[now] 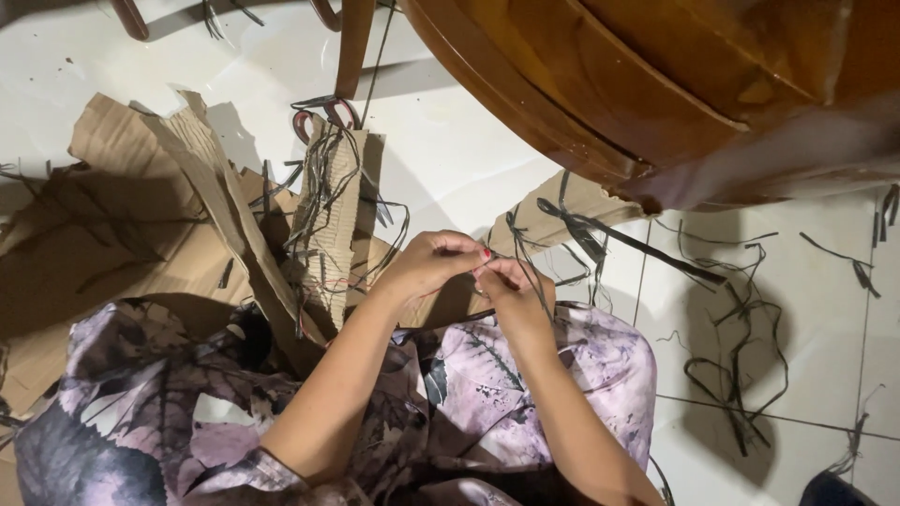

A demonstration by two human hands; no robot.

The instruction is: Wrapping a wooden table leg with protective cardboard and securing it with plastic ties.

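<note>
Dark strand [521,255] pinched between left hand [427,265] and right hand [511,289] (fingertips meeting).

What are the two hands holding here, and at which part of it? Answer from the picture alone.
Both hands, left and right, pinch a thin dark strand between the fingertips where they meet, near its lower end; the rest runs up towards the cardboard.

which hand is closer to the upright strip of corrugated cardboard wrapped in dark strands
Left. The left hand sits just right of the corrugated cardboard strip in the picture, with a small gap. The right hand is further over, beyond the left hand.
</note>
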